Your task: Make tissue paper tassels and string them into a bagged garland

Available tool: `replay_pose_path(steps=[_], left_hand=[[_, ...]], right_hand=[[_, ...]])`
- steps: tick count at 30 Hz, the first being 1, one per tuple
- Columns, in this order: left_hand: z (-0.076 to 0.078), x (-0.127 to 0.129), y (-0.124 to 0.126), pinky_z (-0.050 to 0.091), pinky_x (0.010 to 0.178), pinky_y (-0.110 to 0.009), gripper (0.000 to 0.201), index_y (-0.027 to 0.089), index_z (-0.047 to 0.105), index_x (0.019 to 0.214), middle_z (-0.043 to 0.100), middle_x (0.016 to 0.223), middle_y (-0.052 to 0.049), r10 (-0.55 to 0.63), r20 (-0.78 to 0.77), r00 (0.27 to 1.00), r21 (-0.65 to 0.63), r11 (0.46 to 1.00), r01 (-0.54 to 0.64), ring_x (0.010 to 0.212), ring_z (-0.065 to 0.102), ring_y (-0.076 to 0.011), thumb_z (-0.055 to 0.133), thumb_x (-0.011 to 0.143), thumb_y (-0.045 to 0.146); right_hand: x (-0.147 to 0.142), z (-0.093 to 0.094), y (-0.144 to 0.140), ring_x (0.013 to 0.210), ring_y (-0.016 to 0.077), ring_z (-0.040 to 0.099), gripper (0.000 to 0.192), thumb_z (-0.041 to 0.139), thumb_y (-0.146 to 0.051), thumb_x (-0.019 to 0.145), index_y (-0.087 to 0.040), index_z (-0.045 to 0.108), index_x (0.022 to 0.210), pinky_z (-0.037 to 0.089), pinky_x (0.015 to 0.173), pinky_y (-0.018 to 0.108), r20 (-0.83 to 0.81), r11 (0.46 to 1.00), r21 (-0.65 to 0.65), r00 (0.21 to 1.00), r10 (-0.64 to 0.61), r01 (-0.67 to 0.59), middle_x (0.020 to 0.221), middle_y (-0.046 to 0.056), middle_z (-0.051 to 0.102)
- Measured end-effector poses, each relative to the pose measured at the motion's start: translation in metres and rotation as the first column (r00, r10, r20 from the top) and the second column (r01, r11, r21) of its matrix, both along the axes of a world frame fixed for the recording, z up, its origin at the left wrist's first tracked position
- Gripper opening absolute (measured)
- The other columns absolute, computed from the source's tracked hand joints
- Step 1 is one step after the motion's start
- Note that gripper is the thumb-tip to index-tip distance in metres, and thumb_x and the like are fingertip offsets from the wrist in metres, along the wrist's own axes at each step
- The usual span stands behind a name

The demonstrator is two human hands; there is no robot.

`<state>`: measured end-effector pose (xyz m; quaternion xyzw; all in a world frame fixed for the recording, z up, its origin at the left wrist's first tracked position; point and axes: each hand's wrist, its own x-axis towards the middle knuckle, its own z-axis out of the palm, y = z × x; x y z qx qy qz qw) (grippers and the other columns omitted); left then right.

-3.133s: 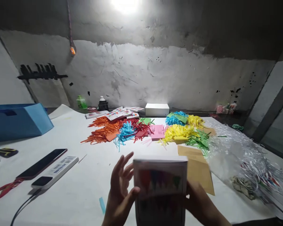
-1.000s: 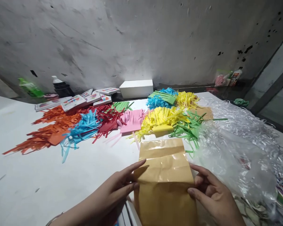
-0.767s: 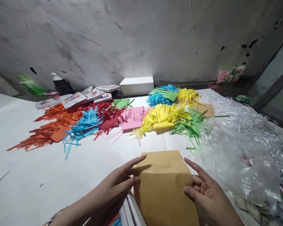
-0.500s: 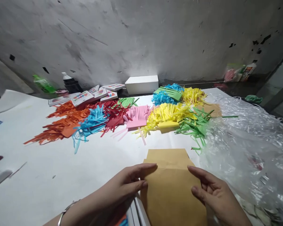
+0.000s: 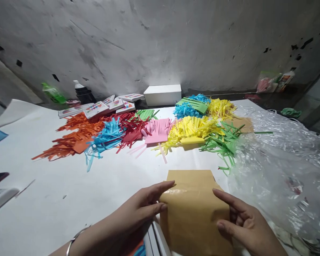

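Observation:
A brown paper envelope [image 5: 194, 209] lies in front of me on the white table [image 5: 69, 202], its upper part curling up slightly with a glossy sheen. My left hand [image 5: 142, 211] holds its left edge with fingertips on top. On the right edge, my right hand [image 5: 241, 224] grips with thumb and fingers. Under the envelope at the near edge, white card edges [image 5: 153, 240] stick out.
Heaps of cut paper fringe lie beyond: orange [image 5: 69, 137], blue [image 5: 105, 137], red [image 5: 130, 129], pink [image 5: 157, 129], yellow [image 5: 189, 129], green [image 5: 221, 142]. Clear plastic wrap [image 5: 277, 167] piles at the right. A white box [image 5: 162, 94], printed cards [image 5: 101, 108] and bottles [image 5: 81, 92] stand by the wall.
Three seconds ago I held up a white printed box; now both hands hold the brown envelope. In the last second its top flap was folded down and now curls up again.

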<state>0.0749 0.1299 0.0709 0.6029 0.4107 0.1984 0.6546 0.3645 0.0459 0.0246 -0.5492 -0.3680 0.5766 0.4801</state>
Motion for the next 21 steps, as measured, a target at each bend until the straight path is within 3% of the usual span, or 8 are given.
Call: replay_pose_path(steps=[5,8,10,12,14,17,19,21], left_hand=[[-0.011,-0.006,0.003,0.042,0.110,-0.042,0.056,0.026,0.055,0.139,0.055,0.148,-0.008,0.025,-0.015,1.000,0.052,0.998,-0.024,0.134,0.051,-0.0298,0.069,0.087,0.043],[-0.011,-0.011,0.005,0.056,0.084,-0.036,0.066,0.027,0.038,0.150,0.061,0.141,-0.011,0.094,-0.170,0.981,0.183,0.981,-0.062,0.094,0.070,-0.0232,0.061,0.091,0.044],[-0.005,-0.012,0.004,0.056,0.067,-0.031,0.072,0.030,0.024,0.155,0.055,0.145,-0.012,0.153,-0.276,0.949,0.284,0.956,-0.072,0.067,0.065,-0.0151,0.057,0.092,0.045],[0.003,-0.006,-0.001,0.056,0.065,-0.030,0.071,0.034,0.022,0.155,0.046,0.154,-0.011,0.149,-0.341,0.928,0.344,0.939,-0.024,0.065,0.064,-0.0139,0.054,0.093,0.046],[0.008,0.007,-0.010,0.056,0.077,-0.032,0.067,0.034,0.029,0.154,0.045,0.155,-0.008,0.062,-0.372,0.926,0.382,0.920,0.092,0.084,0.069,-0.0205,0.054,0.093,0.044],[0.005,0.036,-0.020,0.051,0.096,-0.034,0.062,0.028,0.044,0.148,0.048,0.153,-0.009,-0.088,-0.365,0.927,0.454,0.852,0.260,0.116,0.062,-0.0292,0.060,0.088,0.033],[-0.002,0.052,-0.024,0.051,0.091,-0.032,0.051,0.025,0.058,0.136,0.060,0.141,-0.010,-0.116,-0.369,0.922,0.478,0.827,0.296,0.111,0.064,-0.0273,0.059,0.085,0.025],[-0.008,0.062,-0.024,0.052,0.076,-0.028,0.031,0.022,0.072,0.112,0.072,0.111,-0.008,-0.107,-0.427,0.898,0.473,0.820,0.322,0.088,0.067,-0.0224,0.055,0.085,0.020]], right_hand=[[0.002,0.002,0.002,0.085,0.0242,0.073,0.056,0.090,-0.038,0.063,-0.024,0.076,0.115,0.061,0.073,0.031,0.072,0.998,0.060,0.997,-0.006,0.002,0.096,0.009,0.078],[0.002,0.002,0.005,0.080,0.0252,0.075,0.050,0.089,-0.043,0.064,-0.023,0.079,0.108,0.063,0.072,0.032,0.132,0.997,0.080,0.991,-0.023,0.013,0.088,0.008,0.079],[-0.001,0.001,0.007,0.080,0.0263,0.076,0.045,0.088,-0.043,0.064,-0.023,0.080,0.103,0.064,0.073,0.033,0.162,0.995,0.103,0.986,-0.027,0.010,0.088,0.008,0.080],[-0.006,0.000,0.008,0.081,0.0268,0.076,0.039,0.086,-0.040,0.065,-0.024,0.081,0.099,0.064,0.075,0.033,0.184,0.992,0.128,0.982,-0.042,0.019,0.092,0.008,0.080],[-0.012,-0.001,0.008,0.082,0.0266,0.077,0.034,0.084,-0.036,0.066,-0.024,0.081,0.098,0.063,0.077,0.033,0.199,0.988,0.150,0.978,-0.056,0.026,0.093,0.008,0.080],[-0.020,-0.003,0.006,0.084,0.0266,0.077,0.030,0.080,-0.031,0.069,-0.023,0.080,0.098,0.062,0.079,0.034,0.190,0.986,0.164,0.982,-0.002,-0.030,0.094,0.007,0.080],[-0.023,-0.004,0.005,0.088,0.0264,0.077,0.028,0.078,-0.030,0.071,-0.024,0.080,0.098,0.062,0.081,0.033,0.175,0.982,0.176,0.984,0.035,-0.066,0.097,0.007,0.080],[-0.024,-0.004,0.003,0.088,0.0251,0.076,0.025,0.076,-0.030,0.075,-0.025,0.079,0.099,0.061,0.080,0.031,0.203,0.976,0.187,0.977,0.069,-0.108,0.096,0.006,0.080]])
